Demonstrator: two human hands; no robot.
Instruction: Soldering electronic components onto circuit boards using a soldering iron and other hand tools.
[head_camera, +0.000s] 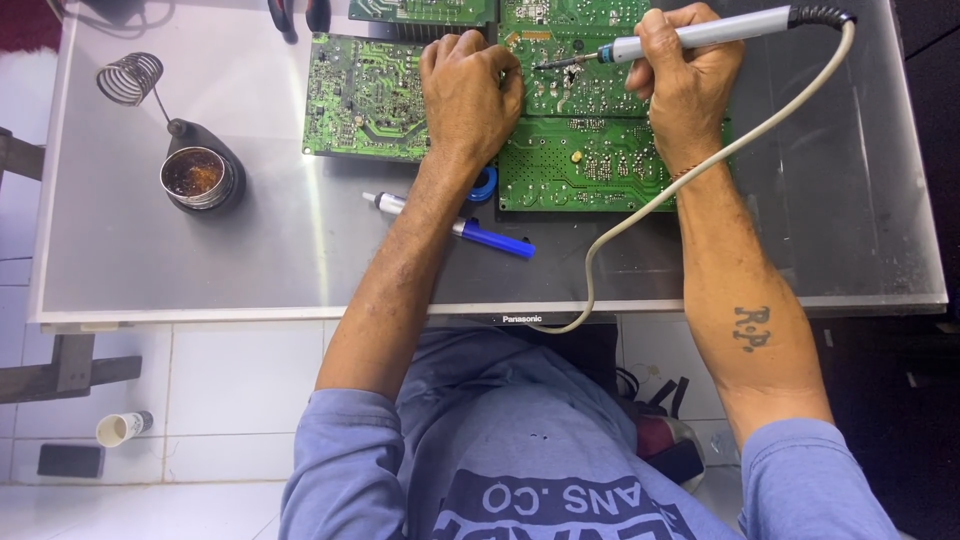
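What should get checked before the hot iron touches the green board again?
1. Right hand has a firm grip on the soldering iron: ok.
2. Left hand presses on the circuit board and steadies it: ok.
3. Left fingers are clear of the iron's tip: not ok, they sit very close.
4. Cord hangs free, not snagged: ok.
5. Coil stand is ready for the iron: ok.
6. Blue desoldering pump is out of the way: ok, it lies near the table edge, partly under the left forearm.
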